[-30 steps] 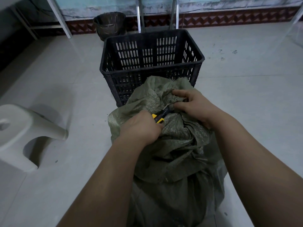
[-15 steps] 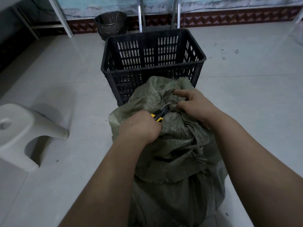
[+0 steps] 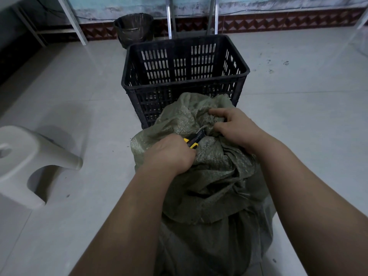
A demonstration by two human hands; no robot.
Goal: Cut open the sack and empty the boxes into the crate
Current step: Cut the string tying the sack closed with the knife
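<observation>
A bulging green woven sack (image 3: pixel 209 186) stands on the floor in front of me, its top bunched and tied. My left hand (image 3: pixel 169 154) is closed around a yellow and black utility knife (image 3: pixel 194 139), whose blade points up and right into the bunched neck. My right hand (image 3: pixel 233 126) pinches the gathered fabric at the sack's top, just right of the blade. Directly behind the sack sits a black slotted plastic crate (image 3: pixel 185 84), and nothing shows inside it. The boxes are hidden inside the sack.
A white plastic stool (image 3: pixel 29 164) stands on the pale tiled floor at the left. A dark bucket (image 3: pixel 133 26) sits by the back wall, beside metal table legs (image 3: pixel 171 16).
The knife blade has slid a little further up into the sack's neck. My right hand has shifted its pinch slightly on the fabric.
</observation>
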